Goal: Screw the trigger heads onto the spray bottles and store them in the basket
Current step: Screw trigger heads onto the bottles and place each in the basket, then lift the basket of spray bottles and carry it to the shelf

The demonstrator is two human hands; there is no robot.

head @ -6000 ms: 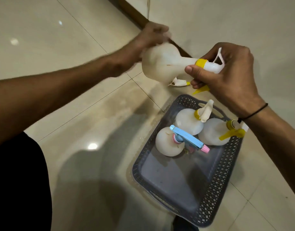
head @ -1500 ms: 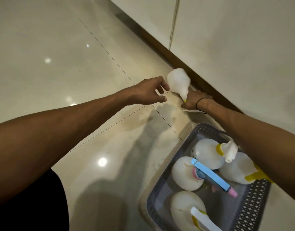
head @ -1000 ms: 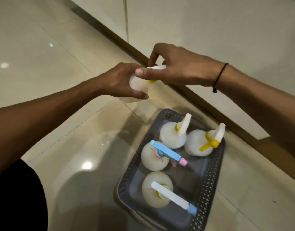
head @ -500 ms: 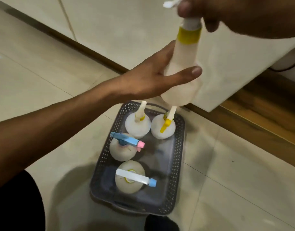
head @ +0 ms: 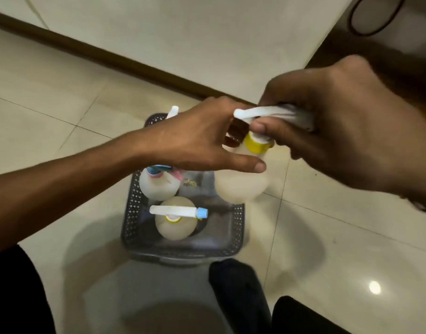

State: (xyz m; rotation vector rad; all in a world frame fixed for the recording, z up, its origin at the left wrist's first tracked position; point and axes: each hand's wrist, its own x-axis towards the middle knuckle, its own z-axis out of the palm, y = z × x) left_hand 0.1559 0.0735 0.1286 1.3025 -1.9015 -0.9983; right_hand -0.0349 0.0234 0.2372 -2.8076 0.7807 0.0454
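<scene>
Held bottle blurred (perhaps motion)

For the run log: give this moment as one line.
left hand steadies bottle | right hand grips trigger head | above basket

Four spray bottles can be counted: one held bottle with a yellow collar at centre frame, and three inside the single grey basket at lower centre. Those are a blue-tipped bottle, a pink-and-blue bottle, and a third bottle showing only its white top. Two hands appear, the left hand and the right hand.
</scene>
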